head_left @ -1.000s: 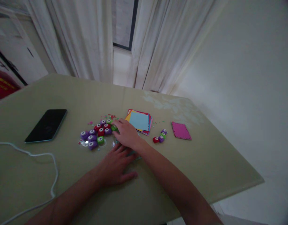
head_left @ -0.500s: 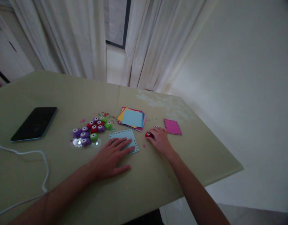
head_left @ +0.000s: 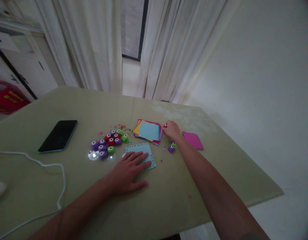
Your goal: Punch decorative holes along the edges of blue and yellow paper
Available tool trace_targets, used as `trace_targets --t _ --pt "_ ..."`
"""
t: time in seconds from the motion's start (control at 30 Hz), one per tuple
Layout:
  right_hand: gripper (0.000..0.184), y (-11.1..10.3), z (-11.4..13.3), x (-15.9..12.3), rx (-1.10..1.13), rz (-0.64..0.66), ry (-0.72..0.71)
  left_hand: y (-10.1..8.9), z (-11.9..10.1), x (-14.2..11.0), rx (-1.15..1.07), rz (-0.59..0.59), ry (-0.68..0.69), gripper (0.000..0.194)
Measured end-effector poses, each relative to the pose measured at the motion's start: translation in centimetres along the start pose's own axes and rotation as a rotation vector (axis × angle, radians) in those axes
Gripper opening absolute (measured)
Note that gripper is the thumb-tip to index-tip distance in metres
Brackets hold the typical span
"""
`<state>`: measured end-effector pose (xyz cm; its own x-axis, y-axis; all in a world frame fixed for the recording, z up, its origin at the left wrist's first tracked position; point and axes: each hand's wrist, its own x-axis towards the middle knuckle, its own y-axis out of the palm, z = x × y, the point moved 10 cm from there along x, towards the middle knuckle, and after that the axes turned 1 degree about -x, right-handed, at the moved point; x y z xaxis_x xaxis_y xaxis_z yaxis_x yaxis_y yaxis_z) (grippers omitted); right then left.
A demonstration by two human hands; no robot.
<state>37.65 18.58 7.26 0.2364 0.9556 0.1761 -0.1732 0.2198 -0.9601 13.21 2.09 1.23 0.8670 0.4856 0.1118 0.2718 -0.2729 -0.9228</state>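
My left hand (head_left: 130,171) lies flat with fingers spread, pressing a light blue card (head_left: 147,151) with small holes punched along its edges. Beside the right edge of a stack of coloured cards (head_left: 148,130), my right hand (head_left: 172,129) has its fingers closed on a small red craft punch (head_left: 165,125), which is mostly covered by them. Under the right wrist, a purple craft punch (head_left: 171,149) and a partly hidden green one stand together. Left of the blue card is a cluster of red, purple and green craft punches (head_left: 111,141).
A pink card (head_left: 193,140) with punched edges lies to the right of my forearm. Tiny paper bits (head_left: 121,127) are scattered near the punches. At the left are a black tablet (head_left: 58,136) and a white cable (head_left: 62,180). Clear plastic discs (head_left: 93,155) sit beside the cluster.
My right hand has moved away from me with the red craft punch, to beside the card stack, uncovering the purple and green punches. My left hand stays on the blue card. The view has shifted.
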Motion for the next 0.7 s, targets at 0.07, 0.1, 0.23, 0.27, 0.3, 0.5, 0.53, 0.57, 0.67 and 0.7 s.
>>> trace_targets --t 0.07,0.1,0.23,0.27,0.3,0.5,0.53,0.57,0.67,0.7 --pt "0.027 -0.5 1.7 -0.7 0.01 -0.032 -0.039 0.0 0.0 0.0 -0.008 -0.01 0.008 0.075" --pt "0.032 -0.6 3.1 -1.2 0.023 -0.041 -0.079 0.1 0.0 0.0 -0.011 -0.014 0.012 0.075" --pt "0.03 1.3 11.7 -4.7 0.136 0.067 -0.398 0.1 0.1 -0.1 -0.02 -0.045 0.028 0.075" --pt "0.031 1.9 14.6 -6.1 0.213 0.111 -0.557 0.1 0.1 -0.1 -0.02 -0.056 0.028 0.075" --pt "0.032 2.3 16.9 -7.4 0.275 0.136 -0.671 0.0 0.2 -0.1 -0.019 -0.066 0.027 0.075" --pt "0.029 5.8 21.9 -10.0 0.276 0.289 -0.797 -0.4 -0.1 -0.2 -0.005 -0.09 0.025 0.072" --pt "0.027 5.7 21.3 -9.8 0.285 0.279 -0.756 -0.5 -0.2 -0.2 -0.004 -0.087 0.022 0.071" --pt "0.025 5.2 20.5 -9.6 0.31 0.254 -0.703 -0.6 -0.2 -0.2 -0.003 -0.082 0.017 0.07" --pt "0.023 2.6 16.1 -9.5 0.444 0.136 -0.529 -0.7 -0.3 -0.2 0.002 -0.063 0.005 0.072" --pt "0.021 1.8 14.4 -9.8 0.488 0.106 -0.48 -0.7 -0.3 -0.2 0.003 -0.059 0.002 0.072"
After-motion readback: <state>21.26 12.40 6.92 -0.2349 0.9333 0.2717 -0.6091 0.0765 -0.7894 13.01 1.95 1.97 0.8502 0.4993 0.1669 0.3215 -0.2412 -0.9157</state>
